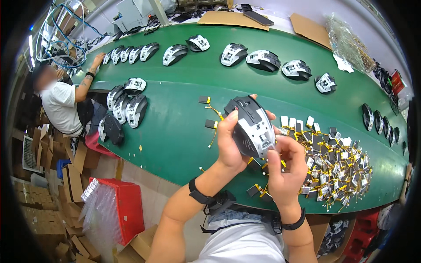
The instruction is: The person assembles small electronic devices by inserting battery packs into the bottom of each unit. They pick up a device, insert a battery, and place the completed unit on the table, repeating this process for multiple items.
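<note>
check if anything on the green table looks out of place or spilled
Little stands out. Two small wired packs lie left of the held mouse-like shell, apart from the tangled heap on its right, so they look like strays, though perhaps placed there deliberately.

Person (239,241) is wearing a white top (252,250), black wristbands (197,192) are circling left arm (177,208) and right arm (302,245), blue denim (234,216) is showing.

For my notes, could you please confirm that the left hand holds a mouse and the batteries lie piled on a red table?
Not quite: the head view shows the left hand holding a mouse and the batteries piled on a green table, not a red one.
</note>
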`<control>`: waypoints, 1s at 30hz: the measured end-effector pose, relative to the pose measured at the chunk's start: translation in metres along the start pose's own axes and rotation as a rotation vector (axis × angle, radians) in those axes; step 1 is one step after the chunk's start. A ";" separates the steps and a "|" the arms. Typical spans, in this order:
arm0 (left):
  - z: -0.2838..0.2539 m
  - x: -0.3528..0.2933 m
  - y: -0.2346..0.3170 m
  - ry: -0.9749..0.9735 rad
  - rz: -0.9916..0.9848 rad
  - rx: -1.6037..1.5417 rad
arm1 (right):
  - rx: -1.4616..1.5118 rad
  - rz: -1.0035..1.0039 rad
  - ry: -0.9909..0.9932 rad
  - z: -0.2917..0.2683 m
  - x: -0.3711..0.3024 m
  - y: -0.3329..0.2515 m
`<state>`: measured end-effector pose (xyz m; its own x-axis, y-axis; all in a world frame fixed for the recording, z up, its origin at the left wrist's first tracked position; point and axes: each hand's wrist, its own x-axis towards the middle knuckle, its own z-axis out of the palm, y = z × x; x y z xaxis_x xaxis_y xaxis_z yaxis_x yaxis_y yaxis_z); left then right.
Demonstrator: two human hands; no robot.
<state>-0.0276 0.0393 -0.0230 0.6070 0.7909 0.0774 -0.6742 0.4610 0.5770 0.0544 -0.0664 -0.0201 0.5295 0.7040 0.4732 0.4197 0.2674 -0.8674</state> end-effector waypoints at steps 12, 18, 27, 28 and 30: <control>-0.007 0.001 0.005 -0.019 0.071 -0.052 | -0.352 -0.271 -0.127 -0.008 0.007 -0.021; -0.008 -0.001 0.007 -0.041 0.030 -0.027 | -0.449 -0.428 -0.278 -0.024 0.017 -0.016; -0.008 0.002 0.006 -0.120 -0.121 0.003 | -0.428 -0.648 -0.396 -0.035 0.043 -0.021; -0.008 0.004 0.006 -0.130 -0.115 0.018 | -0.409 -0.615 -0.371 -0.033 0.046 -0.020; -0.004 0.003 0.002 -0.112 -0.104 0.107 | -0.368 -0.482 -0.411 -0.036 0.054 -0.017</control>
<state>-0.0289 0.0447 -0.0250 0.7184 0.6886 0.0990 -0.5599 0.4878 0.6697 0.1022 -0.0564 0.0258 -0.0652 0.7733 0.6307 0.7948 0.4224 -0.4357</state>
